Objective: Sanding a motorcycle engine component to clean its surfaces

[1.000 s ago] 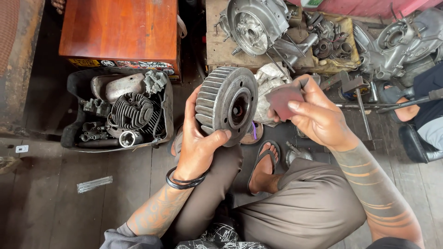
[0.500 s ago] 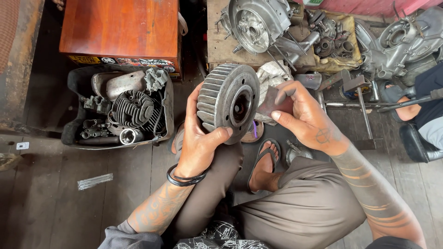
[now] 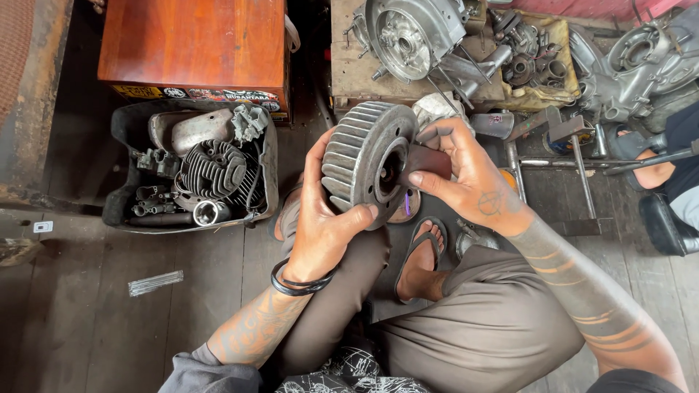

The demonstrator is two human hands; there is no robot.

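Left hand (image 3: 320, 225) grips finned flywheel (image 3: 364, 161); right hand (image 3: 473, 178) has pressed its brown pad (image 3: 426, 160) into the hub, wiping started.

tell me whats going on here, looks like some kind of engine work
A person sits on a wooden floor among engine parts. Their left hand grips a round finned metal wheel from below, tilted on edge. Their right hand presses a small dark abrasive sheet against the wheel's open centre. A black tub with a finned cylinder head and other parts sits to the left, and an engine casing rests on a wooden block ahead.
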